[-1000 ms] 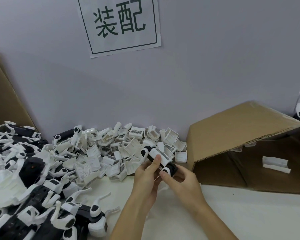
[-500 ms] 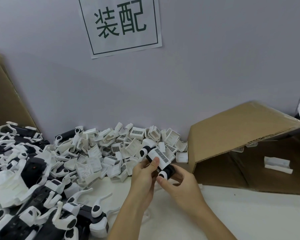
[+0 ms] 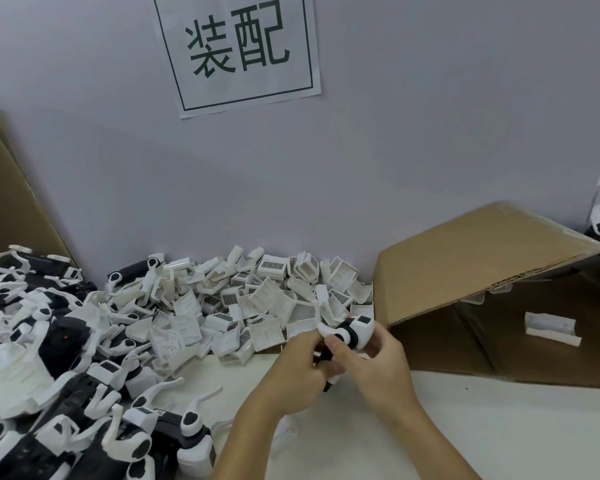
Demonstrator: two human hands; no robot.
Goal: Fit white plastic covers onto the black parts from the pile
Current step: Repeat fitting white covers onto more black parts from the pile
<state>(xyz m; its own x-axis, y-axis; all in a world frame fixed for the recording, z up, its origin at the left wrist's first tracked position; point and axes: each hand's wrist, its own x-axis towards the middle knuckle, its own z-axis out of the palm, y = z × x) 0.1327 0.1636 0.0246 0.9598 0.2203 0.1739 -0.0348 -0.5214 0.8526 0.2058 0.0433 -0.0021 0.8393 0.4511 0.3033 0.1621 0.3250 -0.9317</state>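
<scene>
Two bare forearms reach up from the bottom edge and meet near the middle. The left hand [image 3: 297, 370] has its fingers curled inward, gripping from the left side. The right hand [image 3: 378, 370] faces it, back toward the camera, thumb pressed forward and fingers wrapped round. The two hands touch at the fingertips, both closed on one held part [image 3: 352, 332].

1. White covers [image 3: 267, 299] in the heap look like matt moulded plastic, some ribbed.
2. Black parts [image 3: 66, 337]: smooth plastic, slight sheen.
3. Cardboard box [image 3: 465, 258] is rough brown corrugated.
4. Wall sign [image 3: 238, 50] is plain paper.
</scene>
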